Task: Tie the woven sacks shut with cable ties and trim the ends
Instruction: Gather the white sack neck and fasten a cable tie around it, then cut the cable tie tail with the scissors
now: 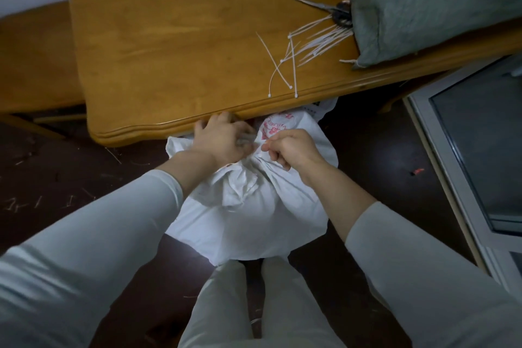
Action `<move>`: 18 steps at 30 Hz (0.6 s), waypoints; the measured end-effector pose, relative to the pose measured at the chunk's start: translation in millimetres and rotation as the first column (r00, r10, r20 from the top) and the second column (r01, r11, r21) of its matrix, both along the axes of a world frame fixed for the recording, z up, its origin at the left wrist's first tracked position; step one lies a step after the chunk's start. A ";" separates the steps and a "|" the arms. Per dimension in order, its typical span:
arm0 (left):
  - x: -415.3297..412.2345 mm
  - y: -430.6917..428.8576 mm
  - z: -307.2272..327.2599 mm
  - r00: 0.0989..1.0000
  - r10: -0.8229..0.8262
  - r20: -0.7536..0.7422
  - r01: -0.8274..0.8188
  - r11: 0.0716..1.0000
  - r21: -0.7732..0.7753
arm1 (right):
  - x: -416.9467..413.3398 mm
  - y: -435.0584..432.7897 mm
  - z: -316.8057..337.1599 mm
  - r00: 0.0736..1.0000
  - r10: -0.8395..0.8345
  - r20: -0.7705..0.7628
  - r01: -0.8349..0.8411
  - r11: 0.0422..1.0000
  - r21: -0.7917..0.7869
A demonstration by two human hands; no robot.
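The white woven plastic sack with red print (248,223) stands on the dark floor at the person's feet, against the edge of the wooden table (169,37). The left hand (223,140) curls round its bunched neck. The right hand (288,150) pinches the cloth just beside, though I cannot tell if a tie is in it. The weave looks limp and slippery, so I'd grip low on the gathers.

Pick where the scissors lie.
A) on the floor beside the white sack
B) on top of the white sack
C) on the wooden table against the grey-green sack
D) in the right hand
C: the scissors lie on the table, handles at the grey-green sack, beside the loose cable ties.
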State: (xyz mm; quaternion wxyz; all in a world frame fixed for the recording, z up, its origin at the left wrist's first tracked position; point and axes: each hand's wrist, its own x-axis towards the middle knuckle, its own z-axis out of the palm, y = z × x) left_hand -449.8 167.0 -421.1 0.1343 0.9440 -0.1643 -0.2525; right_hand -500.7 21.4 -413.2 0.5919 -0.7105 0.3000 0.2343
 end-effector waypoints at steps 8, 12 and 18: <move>7.9 -20.2 11.4 0.983 -0.180 0.039 0.175 0.980 0.092 | 37.3 -8.4 7.6 0.973 0.223 -0.054 -0.229 0.959 -0.167; 13.8 -34.9 15.1 0.959 -0.277 0.066 0.263 0.949 0.173 | 73.2 -40.9 11.7 0.972 0.156 0.178 -0.057 0.885 -0.462; 29.6 -57.1 19.2 0.977 -0.202 -0.064 0.207 0.974 0.091 | 134.9 -93.5 16.4 0.906 0.391 0.162 -0.102 0.572 -0.814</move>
